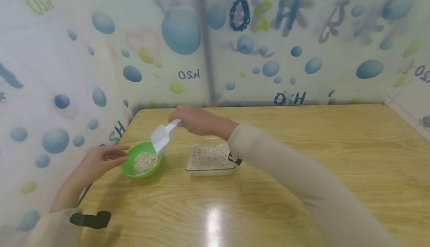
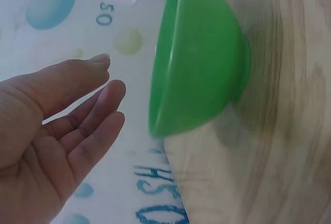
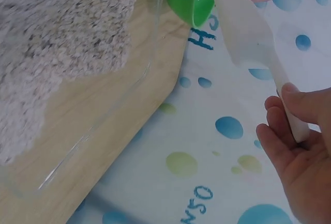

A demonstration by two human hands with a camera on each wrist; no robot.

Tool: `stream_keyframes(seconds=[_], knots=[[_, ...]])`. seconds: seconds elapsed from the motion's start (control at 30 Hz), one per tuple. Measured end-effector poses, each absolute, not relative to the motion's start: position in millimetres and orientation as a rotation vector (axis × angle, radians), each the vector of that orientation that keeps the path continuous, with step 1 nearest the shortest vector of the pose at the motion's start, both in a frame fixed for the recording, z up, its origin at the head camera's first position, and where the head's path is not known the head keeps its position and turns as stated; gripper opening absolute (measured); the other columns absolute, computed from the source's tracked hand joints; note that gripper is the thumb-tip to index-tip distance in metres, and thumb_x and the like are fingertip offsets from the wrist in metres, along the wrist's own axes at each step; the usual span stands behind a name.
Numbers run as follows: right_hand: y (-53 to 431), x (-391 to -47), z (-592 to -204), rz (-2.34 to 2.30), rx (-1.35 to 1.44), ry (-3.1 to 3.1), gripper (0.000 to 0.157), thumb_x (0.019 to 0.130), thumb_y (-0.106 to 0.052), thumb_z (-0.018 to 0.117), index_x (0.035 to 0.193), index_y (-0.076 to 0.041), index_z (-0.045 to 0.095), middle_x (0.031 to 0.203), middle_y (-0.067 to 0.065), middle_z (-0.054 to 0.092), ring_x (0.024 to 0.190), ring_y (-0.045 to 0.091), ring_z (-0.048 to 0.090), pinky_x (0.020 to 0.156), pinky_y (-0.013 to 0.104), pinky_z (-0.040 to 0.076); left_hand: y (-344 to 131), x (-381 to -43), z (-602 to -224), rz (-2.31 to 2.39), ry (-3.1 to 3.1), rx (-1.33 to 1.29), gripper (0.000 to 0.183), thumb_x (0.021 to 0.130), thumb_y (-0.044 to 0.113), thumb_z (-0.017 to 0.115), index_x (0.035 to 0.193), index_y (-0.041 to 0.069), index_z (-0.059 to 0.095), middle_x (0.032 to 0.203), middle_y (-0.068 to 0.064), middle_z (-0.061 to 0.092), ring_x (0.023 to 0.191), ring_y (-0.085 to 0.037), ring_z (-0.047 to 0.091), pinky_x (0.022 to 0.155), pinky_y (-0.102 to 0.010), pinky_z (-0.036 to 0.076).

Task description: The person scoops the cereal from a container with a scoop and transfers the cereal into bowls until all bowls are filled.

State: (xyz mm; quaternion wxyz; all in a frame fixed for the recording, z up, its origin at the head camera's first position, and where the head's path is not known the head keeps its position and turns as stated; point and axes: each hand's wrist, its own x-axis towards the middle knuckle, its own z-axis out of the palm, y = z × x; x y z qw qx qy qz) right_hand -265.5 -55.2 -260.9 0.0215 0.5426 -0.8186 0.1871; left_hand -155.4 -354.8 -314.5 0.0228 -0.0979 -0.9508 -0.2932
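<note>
My right hand grips the handle of a white plastic scoop. The scoop tilts downward, its tip above the right side of a green bowl. Oat flakes lie inside the bowl. In the right wrist view, the thumb and fingers close around the scoop's handle, and the blade looks bare. My left hand is beside the bowl's left rim, fingers relaxed and loosely bent; a small gap separates them from the bowl in the left wrist view. Right of the bowl stands a clear rectangular dish of oat flakes.
The bowl and dish stand on a light wooden table, the bowl close to its left edge. A printed curtain or sheet with blue and green spots hangs behind and to the left. My right forearm reaches across the table past the dish.
</note>
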Motion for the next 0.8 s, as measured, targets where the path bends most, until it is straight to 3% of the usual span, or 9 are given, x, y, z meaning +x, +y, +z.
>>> stream_keyframes(seconds=[0.27,0.8], knots=[[-14,-269,-262,0.570,1.703,-2.399,0.019,0.092,-0.004,0.052,0.107,0.001,0.062,0.102,0.010,0.061,0.098,0.023,0.053,0.090,0.026,0.040,-315,-160,-306,-1.010,-2.887,-0.450,0.037,0.088,0.018,0.064,0.119,0.000,0.059,0.102,-0.013,0.066,0.085,-0.004,0.062,0.073,-0.021,0.050],[43,-256,-260,0.488,1.603,-2.591,0.021,0.092,-0.004,0.052,0.109,0.001,0.063,0.099,0.009,0.058,0.093,0.022,0.051,0.083,0.030,0.042,-248,-184,-321,-1.222,-2.935,-0.586,0.034,0.088,0.017,0.063,0.118,0.003,0.060,0.105,-0.013,0.064,0.093,-0.022,0.061,0.075,-0.030,0.052]])
